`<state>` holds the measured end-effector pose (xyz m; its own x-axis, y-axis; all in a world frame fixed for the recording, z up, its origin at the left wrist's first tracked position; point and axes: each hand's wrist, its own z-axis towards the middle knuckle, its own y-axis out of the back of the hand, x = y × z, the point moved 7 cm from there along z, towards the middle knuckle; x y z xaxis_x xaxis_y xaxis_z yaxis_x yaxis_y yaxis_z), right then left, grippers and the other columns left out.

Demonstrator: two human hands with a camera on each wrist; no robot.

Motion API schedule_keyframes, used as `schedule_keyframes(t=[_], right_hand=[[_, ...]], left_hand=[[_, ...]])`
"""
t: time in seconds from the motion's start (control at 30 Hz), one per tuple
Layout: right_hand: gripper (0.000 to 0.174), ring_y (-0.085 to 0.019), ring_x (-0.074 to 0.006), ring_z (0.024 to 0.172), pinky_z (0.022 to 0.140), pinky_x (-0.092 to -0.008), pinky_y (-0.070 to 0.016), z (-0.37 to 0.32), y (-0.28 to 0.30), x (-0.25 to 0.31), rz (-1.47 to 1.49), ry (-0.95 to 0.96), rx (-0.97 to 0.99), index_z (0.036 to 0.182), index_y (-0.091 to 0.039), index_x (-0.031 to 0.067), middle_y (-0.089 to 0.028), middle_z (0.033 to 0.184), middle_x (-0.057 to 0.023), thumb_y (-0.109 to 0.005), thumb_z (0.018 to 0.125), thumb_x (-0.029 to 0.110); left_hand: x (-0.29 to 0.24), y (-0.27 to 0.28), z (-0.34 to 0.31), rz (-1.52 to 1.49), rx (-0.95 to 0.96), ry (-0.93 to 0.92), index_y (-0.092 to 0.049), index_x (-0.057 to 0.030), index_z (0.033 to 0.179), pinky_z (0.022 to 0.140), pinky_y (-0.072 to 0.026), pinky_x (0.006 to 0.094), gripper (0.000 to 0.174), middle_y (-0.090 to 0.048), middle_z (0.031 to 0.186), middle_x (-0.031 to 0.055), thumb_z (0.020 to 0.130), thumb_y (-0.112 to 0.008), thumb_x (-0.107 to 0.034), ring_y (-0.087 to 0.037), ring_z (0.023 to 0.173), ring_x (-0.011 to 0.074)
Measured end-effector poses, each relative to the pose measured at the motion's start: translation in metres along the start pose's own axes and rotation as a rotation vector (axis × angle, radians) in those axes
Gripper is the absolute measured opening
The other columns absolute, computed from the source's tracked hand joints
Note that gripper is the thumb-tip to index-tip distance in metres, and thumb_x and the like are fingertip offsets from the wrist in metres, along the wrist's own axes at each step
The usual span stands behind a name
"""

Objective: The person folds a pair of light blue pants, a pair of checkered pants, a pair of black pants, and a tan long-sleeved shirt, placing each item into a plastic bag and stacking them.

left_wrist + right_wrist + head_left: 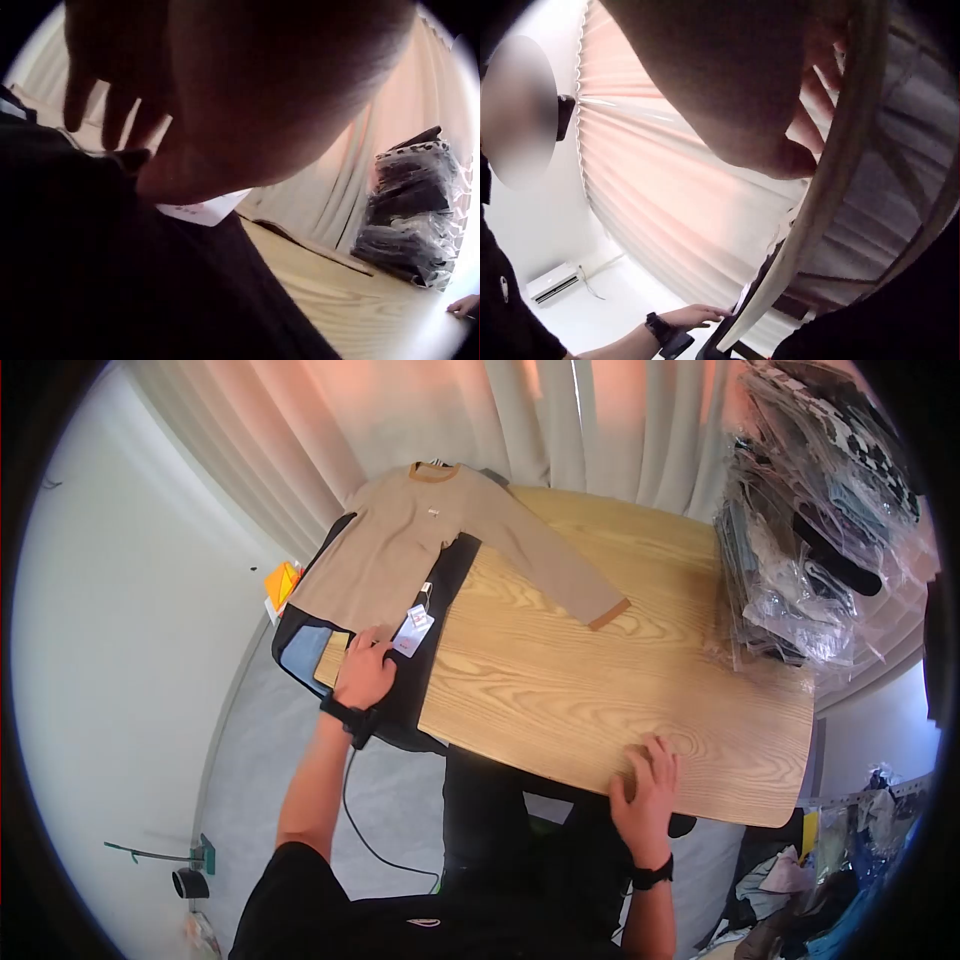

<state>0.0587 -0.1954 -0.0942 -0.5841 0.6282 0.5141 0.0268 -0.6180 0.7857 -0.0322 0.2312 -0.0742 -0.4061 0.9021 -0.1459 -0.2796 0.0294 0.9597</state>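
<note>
A tan long-sleeved sweater with a brown collar and cuff lies spread on the wooden table, its sleeve stretched toward the right. Under it shows a black cloth that hangs past the table's left side. My left hand rests at the sweater's lower hem, fingers extended; the left wrist view has them apart. Beside these fingers lies a white hang tag, part of which shows below the hand in the left wrist view. My right hand rests on the table's front edge with loosely bent fingers and holds nothing.
Stacked garments in clear plastic bags rise at the table's back right. More bagged clothes lie low at the right. A curtain hangs behind the table. A thin cable runs down near my left forearm.
</note>
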Motion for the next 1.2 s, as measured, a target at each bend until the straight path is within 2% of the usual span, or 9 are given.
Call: schedule_keyframes(t=[0.17, 0.3, 0.4, 0.53, 0.67, 0.87, 0.93, 1.03, 1.2], right_hand=[[0.032, -0.037, -0.0324, 0.127, 0.107, -0.0502, -0.0223, 0.004, -0.019, 0.025, 0.038, 0.083, 0.052, 0.105, -0.058, 0.0067, -0.047, 0.128, -0.0124, -0.064, 0.073, 0.011], [0.031, -0.037, -0.032, 0.127, 0.107, -0.0498, -0.0222, 0.003, -0.018, 0.024, 0.059, 0.08, 0.054, 0.103, -0.059, 0.0074, -0.048, 0.127, -0.0114, -0.064, 0.073, 0.011], [0.029, -0.038, -0.0318, 0.127, 0.107, -0.0491, -0.0228, 0.004, -0.017, 0.022, 0.09, 0.067, 0.059, 0.101, -0.059, 0.0088, -0.049, 0.127, -0.0102, -0.064, 0.073, 0.01], [0.025, -0.041, -0.031, 0.124, 0.107, -0.0482, -0.0238, 0.005, -0.02, 0.022, 0.115, 0.027, -0.001, 0.097, -0.059, 0.0102, -0.054, 0.119, -0.0083, -0.064, 0.073, 0.007], [0.025, -0.045, -0.0309, 0.121, 0.106, -0.0458, -0.0264, 0.011, -0.025, 0.024, 0.205, 0.01, -0.036, 0.097, -0.059, 0.0096, -0.058, 0.112, -0.0091, -0.062, 0.073, 0.004], [0.024, -0.049, -0.0252, 0.117, 0.099, -0.038, -0.0377, 0.048, -0.068, 0.046, 0.988, -0.25, 0.306, 0.105, -0.059, 0.0034, -0.059, 0.115, -0.0113, -0.052, 0.091, 0.021], [0.048, -0.053, -0.0243, 0.111, 0.099, -0.0389, -0.0372, 0.058, -0.098, 0.066, 1.649, -0.495, 0.582, 0.121, -0.049, -0.0011, -0.055, 0.123, -0.0122, -0.045, 0.094, 0.039], [0.067, -0.051, -0.0245, 0.114, 0.099, -0.0375, -0.0373, 0.082, -0.119, 0.087, 2.136, -0.676, 0.868, 0.129, -0.041, -0.0035, -0.052, 0.127, -0.0159, -0.041, 0.092, 0.052], [0.06, -0.053, -0.0269, 0.11, 0.097, -0.0381, -0.0399, 0.133, -0.145, 0.054, 1.86, -0.757, 0.666, 0.125, -0.046, -0.0013, -0.054, 0.124, -0.0147, -0.046, 0.09, 0.048]], left_hand=[[0.016, -0.009, 0.011, 0.05, 0.071, -0.165, -0.059, -0.001, 0.113, 0.103, -0.0337, 0.0439, 0.04, -0.042, 0.133, 0.0232, 0.074, -0.056, -0.007, -0.043, 0.12, 0.0378], [0.013, 0.011, 0.021, 0.02, -0.132, -0.111, -0.051, -0.0012, 0.122, 0.098, -0.0366, 0.0439, 0.047, -0.047, 0.128, 0.0221, 0.075, -0.057, -0.005, -0.047, 0.115, 0.0379], [0.001, 0.058, 0.028, -0.129, -0.498, -0.1, -0.058, -0.0008, 0.108, 0.082, -0.0475, 0.0357, 0.026, -0.058, 0.103, 0.0158, 0.081, -0.058, -0.001, -0.059, 0.095, 0.0332], [-0.007, 0.072, 0.034, -0.443, -0.514, -0.041, -0.061, -0.0037, 0.099, 0.08, -0.0462, 0.0371, 0.022, -0.058, 0.095, 0.0142, 0.079, -0.058, 0.004, -0.057, 0.092, 0.0335], [-0.073, 0.096, 0.026, -0.331, -0.537, -0.384, -0.061, -0.0028, 0.096, 0.073, -0.0467, 0.0325, 0.021, -0.057, 0.092, 0.0129, 0.08, -0.056, 0.01, -0.058, 0.084, 0.0289], [-0.144, 0.105, -0.018, -0.485, -0.35, -0.652, -0.062, -0.0068, 0.098, 0.074, -0.0459, 0.0368, 0.041, -0.058, 0.094, 0.0115, 0.066, -0.053, 0.017, -0.055, 0.085, 0.0316], [-0.16, 0.103, -0.034, -0.607, -0.283, -0.714, -0.062, -0.0076, 0.099, 0.072, -0.047, 0.0364, 0.044, -0.059, 0.094, 0.0106, 0.063, -0.052, 0.017, -0.056, 0.083, 0.031], [-0.184, 0.101, -0.061, -0.682, -0.224, -0.776, -0.06, -0.0083, 0.101, 0.071, -0.048, 0.034, 0.041, -0.06, 0.095, 0.008, 0.065, -0.057, 0.01, -0.057, 0.083, 0.0279], [-0.229, 0.12, -0.099, -0.952, -0.081, -1.006, -0.051, -0.0034, 0.116, 0.068, -0.0494, 0.0313, 0.041, -0.058, 0.101, 0.0095, 0.076, -0.057, 0.0, -0.058, 0.084, 0.0242]])
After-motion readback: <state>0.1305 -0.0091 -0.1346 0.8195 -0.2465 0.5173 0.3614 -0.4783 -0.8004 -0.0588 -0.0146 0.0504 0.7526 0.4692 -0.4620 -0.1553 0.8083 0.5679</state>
